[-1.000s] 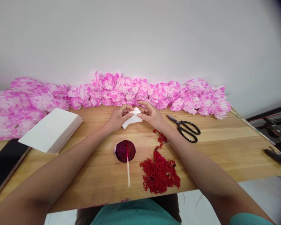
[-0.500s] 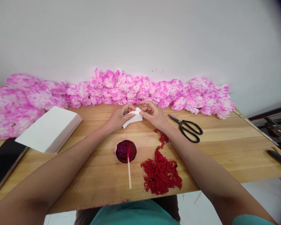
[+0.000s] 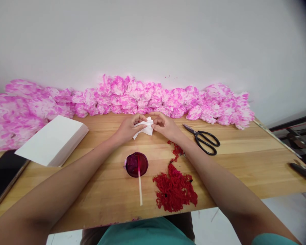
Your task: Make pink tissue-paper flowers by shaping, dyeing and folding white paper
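Between my hands, above the far middle of the table, is a small piece of folded white paper [image 3: 147,128]. My left hand [image 3: 129,128] pinches its left side between thumb and fingers. At its right side my right hand [image 3: 165,127] grips the edge with thumb and bent fingers. Nearer to me a round dish of dark purple-red dye [image 3: 142,163] holds a pale flat stick [image 3: 140,190], its dyed end in the liquid. A tangle of red yarn [image 3: 177,192] lies right of the dish, partly beneath my right forearm.
Black-handled scissors [image 3: 205,139] lie right of my right hand. A stack of white paper [image 3: 53,139] and a black flat object [image 3: 3,175] are at left. Pink-and-white crumpled paper bunches [image 3: 142,97] line the wall [image 3: 153,41]. A dark tool [image 3: 302,172] sits at the right edge.
My right hand has shifted slightly left and down with its edge of the white paper, which looks more bunched. My left hand stays almost in place.
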### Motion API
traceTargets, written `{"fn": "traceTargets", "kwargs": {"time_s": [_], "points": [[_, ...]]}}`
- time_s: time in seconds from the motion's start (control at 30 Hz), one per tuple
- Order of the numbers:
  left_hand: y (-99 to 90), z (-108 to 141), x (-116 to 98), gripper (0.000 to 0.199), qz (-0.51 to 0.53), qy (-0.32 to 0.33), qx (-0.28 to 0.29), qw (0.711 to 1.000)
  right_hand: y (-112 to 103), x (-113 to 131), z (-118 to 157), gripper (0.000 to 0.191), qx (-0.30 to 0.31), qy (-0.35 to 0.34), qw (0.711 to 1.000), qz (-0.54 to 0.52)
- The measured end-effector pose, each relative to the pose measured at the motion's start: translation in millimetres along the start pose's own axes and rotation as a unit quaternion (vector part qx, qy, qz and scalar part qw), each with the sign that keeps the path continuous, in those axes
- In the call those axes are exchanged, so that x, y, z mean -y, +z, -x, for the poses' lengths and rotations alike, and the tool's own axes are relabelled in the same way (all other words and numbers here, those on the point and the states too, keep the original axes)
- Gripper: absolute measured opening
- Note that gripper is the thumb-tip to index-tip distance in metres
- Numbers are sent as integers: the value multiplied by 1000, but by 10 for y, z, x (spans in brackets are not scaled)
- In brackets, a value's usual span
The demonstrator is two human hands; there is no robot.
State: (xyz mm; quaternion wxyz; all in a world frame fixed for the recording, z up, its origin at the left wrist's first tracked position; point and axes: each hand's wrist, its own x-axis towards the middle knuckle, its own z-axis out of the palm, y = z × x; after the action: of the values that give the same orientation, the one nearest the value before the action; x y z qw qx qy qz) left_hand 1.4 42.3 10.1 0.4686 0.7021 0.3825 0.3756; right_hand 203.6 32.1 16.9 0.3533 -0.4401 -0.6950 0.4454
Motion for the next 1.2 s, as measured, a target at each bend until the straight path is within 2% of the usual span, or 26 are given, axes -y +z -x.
{"fn": "traceTargets", "kwargs": {"time_s": [0.33,0.67,0.83,1.03,1.2], "points": [[6,7,-3,17,-55,8,1,998,30,7,6,38,-38,-10,999,-18],[15,22,11,18,-54,23,-4,998,34,-43,-11,39,-37,-4,999,1],[2,29,-27,18,-39,6,-14,999,6,-29,-14,40,-56,-16,997,-45],[-16,16,1,23,-3,4,-38,999,-5,0,0,45,-25,-14,999,-28],[-22,10,19,26,-15,-5,-30,999,33,8,13,48,-27,-24,999,-17]]}}
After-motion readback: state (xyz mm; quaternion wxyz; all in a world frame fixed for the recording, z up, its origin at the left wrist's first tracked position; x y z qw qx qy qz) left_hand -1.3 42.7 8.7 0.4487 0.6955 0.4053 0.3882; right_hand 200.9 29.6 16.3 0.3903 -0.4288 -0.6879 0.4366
